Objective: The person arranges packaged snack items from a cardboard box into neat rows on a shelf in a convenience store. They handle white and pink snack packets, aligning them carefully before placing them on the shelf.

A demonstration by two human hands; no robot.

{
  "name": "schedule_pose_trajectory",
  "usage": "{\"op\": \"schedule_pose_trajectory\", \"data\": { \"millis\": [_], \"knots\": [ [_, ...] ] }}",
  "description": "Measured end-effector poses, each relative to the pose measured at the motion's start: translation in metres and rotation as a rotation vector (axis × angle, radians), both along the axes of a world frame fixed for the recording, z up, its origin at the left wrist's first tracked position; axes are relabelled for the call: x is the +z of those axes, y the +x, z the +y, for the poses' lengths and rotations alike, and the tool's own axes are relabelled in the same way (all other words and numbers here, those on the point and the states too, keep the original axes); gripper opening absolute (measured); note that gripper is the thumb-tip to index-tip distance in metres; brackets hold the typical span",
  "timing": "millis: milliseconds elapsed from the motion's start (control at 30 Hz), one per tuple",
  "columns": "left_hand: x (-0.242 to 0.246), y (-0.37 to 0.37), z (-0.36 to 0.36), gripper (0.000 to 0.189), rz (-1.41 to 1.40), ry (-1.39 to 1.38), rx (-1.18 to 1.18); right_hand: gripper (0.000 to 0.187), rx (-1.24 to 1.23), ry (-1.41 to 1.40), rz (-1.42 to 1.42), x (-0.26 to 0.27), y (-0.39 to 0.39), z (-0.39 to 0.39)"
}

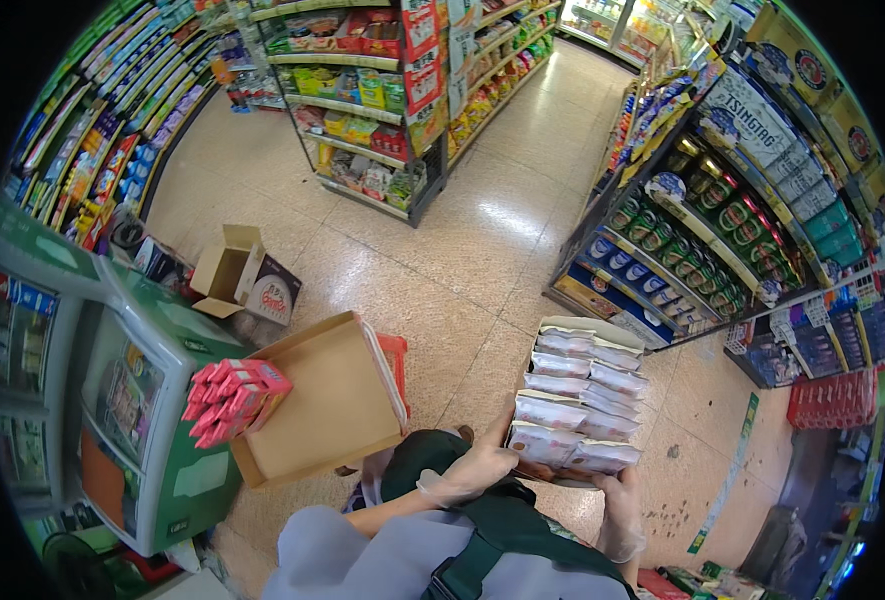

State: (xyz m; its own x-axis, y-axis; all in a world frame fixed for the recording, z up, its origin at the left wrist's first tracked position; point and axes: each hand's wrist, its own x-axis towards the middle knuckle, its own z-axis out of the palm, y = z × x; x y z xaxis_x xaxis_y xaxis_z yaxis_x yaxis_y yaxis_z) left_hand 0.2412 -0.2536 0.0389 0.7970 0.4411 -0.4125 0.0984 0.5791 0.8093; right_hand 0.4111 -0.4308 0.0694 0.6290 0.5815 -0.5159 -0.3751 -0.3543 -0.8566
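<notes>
Both of my hands wear thin clear plastic gloves and hold a shallow cardboard box in front of my body. Two columns of white sealed packets stand in it, leaning in rows. My left hand grips the box's near left side. At the near right corner, my right hand has the thumb over the edge; the other fingers are mostly hidden. Left of me lies an open cardboard tray, bare inside except for a bundle of pink packets at its left end.
A red plastic piece shows behind the tray. An open carton sits on the tiled floor beside a green-framed freezer. Snack shelves stand ahead, and a rack of beer cans is at the right.
</notes>
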Motion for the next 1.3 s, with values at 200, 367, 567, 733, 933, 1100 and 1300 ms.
{"op": "schedule_pose_trajectory", "data": {
  "millis": [200,367,567,733,933,1100,1300],
  "knots": [
    [-0.004,0.02,0.018,0.076,0.017,-0.014,-0.016,0.067,0.027,-0.05,-0.032,0.015,0.018,0.024],
    [-0.016,0.025,0.047,0.088,0.042,0.043,0.074,0.072,0.129,-0.035,-0.041,0.023,0.034,0.076],
    [-0.017,0.022,0.087,0.077,0.13,0.077,0.371,0.073,0.368,0.008,0.029,0.025,0.06,0.164],
    [-0.01,0.04,0.135,0.057,0.133,0.03,0.608,0.073,0.621,0.022,0.129,0.021,0.094,0.256],
    [0.021,0.102,0.218,0.063,0.125,-0.029,0.713,0.059,0.685,0.201,0.066,0.021,0.16,0.355],
    [0.01,0.156,0.307,0.075,0.16,0.217,0.665,0.061,0.663,0.253,0.174,0.033,0.221,0.429],
    [0.03,0.255,0.409,0.069,0.15,0.175,0.526,0.061,0.563,0.387,0.05,0.014,0.306,0.505]
  ]
}}
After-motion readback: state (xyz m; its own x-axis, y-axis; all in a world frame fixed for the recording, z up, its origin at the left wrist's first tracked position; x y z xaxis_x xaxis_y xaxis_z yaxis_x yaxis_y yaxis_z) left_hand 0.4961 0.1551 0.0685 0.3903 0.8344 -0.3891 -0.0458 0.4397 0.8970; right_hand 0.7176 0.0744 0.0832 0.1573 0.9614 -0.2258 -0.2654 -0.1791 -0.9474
